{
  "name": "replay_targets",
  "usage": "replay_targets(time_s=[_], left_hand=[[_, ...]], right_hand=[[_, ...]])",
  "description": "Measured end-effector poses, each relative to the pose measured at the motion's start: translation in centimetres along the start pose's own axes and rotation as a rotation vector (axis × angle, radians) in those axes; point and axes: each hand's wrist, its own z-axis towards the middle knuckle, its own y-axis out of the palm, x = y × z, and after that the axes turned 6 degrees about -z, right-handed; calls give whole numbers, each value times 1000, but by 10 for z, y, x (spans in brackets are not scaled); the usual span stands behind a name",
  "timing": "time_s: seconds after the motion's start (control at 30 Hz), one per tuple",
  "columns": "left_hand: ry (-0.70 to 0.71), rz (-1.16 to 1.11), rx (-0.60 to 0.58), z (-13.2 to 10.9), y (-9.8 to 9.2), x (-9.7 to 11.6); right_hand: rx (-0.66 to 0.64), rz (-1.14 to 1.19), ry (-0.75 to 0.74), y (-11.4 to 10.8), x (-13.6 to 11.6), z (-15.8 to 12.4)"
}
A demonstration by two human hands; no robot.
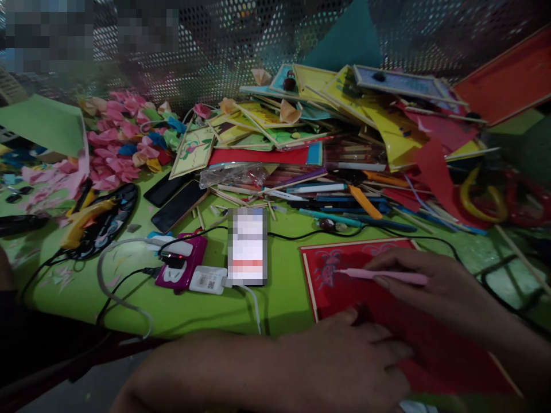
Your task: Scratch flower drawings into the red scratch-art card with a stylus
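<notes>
A red sheet of paper [365,312] with thin wooden strips along its edges lies on the green table. My right hand [413,281] grips a pink pen [387,275], its tip touching a small drawing [326,275] near the sheet's upper left corner. Fainter outlines show beside it along the top edge. My left hand [357,358] rests across the lower left part of the sheet, fingers apart and pressing on it, and hides some of the paper.
Left of the sheet are a phone [247,252] and a purple power strip [187,264] with chargers and cables. A glue gun [88,221] lies farther left. Pens [318,188], framed pictures [249,123], pink paper flowers [116,137] and yellow-handled scissors [482,201] crowd the back.
</notes>
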Motion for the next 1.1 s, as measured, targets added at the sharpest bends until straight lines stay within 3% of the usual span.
replay_targets(time_s=[0.17, 0.33, 1.1], left_hand=[[2, -5, -2, 0, -4, 0], [3, -3, -6, 0, -5, 0], [1, 2, -2, -1, -2, 0]], right_hand=[[-50, -24, -32, -1, -2, 1], [3, 0, -6, 0, -3, 1], [-26, 20, -25, 0, -2, 0]])
